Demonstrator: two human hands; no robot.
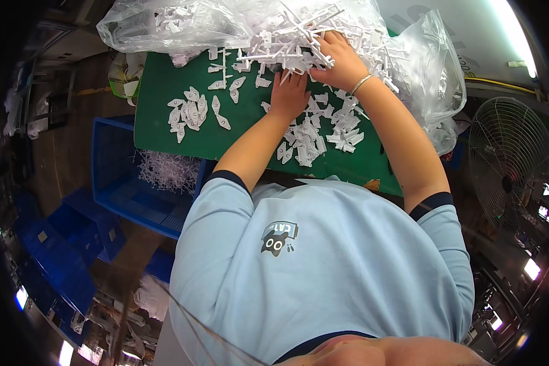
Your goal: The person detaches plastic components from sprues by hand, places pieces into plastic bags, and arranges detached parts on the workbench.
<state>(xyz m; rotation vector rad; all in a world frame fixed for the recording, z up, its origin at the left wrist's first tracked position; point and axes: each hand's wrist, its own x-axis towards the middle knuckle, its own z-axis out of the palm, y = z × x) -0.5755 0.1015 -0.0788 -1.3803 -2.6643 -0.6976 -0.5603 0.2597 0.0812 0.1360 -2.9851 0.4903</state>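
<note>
My right hand (pixel 341 63), with a bracelet at its wrist, reaches into a heap of white plastic parts on sprues (pixel 280 46). Its fingers are bent round some of the thin sprues and partly hidden by them. Close by on the left, my left hand (pixel 288 96) lies low on the green table top (pixel 244 131), fingers stretched toward the heap's near edge. Loose white plastic parts (pixel 305 139) lie in a cluster below my hands. Another small group of flat white parts (pixel 192 113) rests to the left.
Clear plastic bags (pixel 436 79) surround the heap. A blue crate (pixel 113 183) holding thin white sprue scraps (pixel 168 171) stands below the table's left edge. At the right is a large fan (pixel 509 177). More blue bins (pixel 82 226) are at the lower left.
</note>
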